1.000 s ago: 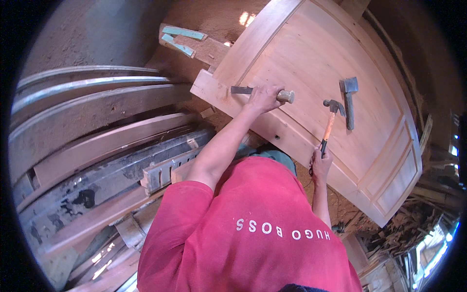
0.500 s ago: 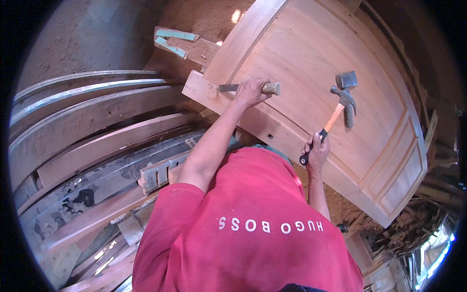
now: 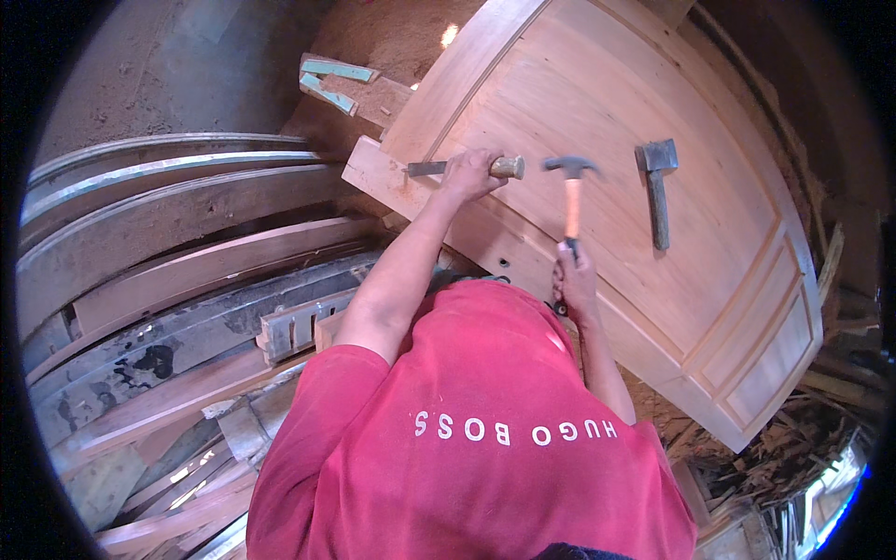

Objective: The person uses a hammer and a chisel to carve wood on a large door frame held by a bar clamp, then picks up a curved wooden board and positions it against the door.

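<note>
Door (image 3: 597, 103), chisel (image 3: 427, 169) through left grip (image 3: 469, 175), hammer (image 3: 572, 203) through right grip (image 3: 577, 275)

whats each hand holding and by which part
The left hand holds a chisel by its handle; the right hand, a hammer by its black grip.

Wd panel (image 3: 616, 224), smooth, matt fin.

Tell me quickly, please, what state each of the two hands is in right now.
Left hand: closed, holding a chisel.
Right hand: closed, holding a claw hammer.
</note>
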### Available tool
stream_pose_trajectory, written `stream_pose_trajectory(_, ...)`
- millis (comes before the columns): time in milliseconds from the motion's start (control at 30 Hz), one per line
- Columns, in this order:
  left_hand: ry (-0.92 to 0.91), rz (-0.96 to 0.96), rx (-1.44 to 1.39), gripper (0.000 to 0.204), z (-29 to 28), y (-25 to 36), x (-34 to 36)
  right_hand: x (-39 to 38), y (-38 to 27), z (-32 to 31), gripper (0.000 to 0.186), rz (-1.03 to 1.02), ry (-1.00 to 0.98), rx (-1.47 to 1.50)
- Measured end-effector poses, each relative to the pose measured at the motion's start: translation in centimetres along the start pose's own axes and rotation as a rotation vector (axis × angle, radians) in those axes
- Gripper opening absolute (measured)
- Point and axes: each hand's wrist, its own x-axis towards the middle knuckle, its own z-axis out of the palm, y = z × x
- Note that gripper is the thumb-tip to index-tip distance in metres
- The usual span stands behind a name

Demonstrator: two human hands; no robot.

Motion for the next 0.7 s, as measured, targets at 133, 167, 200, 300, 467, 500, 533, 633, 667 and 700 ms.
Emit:
stream_pose_trajectory(133,-0.005,0.000,0.005,0.031,-0.1,0.3,0.1,0.8,0.1,-0.4,0.025,-0.272,0.229,0.345)
stream_pose_trajectory(167,-0.003,0.005,0.002,0.030,-0.1,0.5,0.2,1.0,0.3,0.2,0.025,-0.273,0.249,0.368)
stream_pose_trajectory(200,-0.002,0.013,0.001,0.030,-0.1,0.8,0.3,1.0,0.6,0.7,0.025,-0.276,0.270,0.393)
stream_pose_trajectory(300,-0.032,-0.046,0.015,0.031,0.1,0.5,0.2,2.1,1.5,0.3,0.026,-0.019,0.058,-0.173)
stream_pose_trajectory(467,0.019,-0.015,0.049,0.034,0.0,0.0,0.2,2.4,1.3,-0.9,0.020,-0.222,0.162,0.472)
stream_pose_trajectory(500,0.006,-0.021,0.057,0.034,0.2,0.4,0.3,2.2,1.5,-0.1,0.020,-0.289,0.277,0.551)
stream_pose_trajectory(533,-0.007,-0.027,0.066,0.035,0.3,0.7,0.5,2.2,2.3,0.6,0.022,-0.237,0.172,0.279)
stream_pose_trajectory(633,0.008,-0.028,0.011,0.032,0.8,0.6,0.3,2.9,4.5,0.2,0.026,-0.133,-0.006,-0.320)
stream_pose_trajectory(667,0.030,-0.044,0.014,0.033,1.1,0.2,-0.2,2.3,3.8,0.1,0.025,-0.108,0.023,-0.209)
stream_pose_trajectory(700,0.053,-0.054,0.022,0.033,1.1,0.0,-0.5,1.5,2.1,0.2,0.024,-0.088,0.054,-0.093)
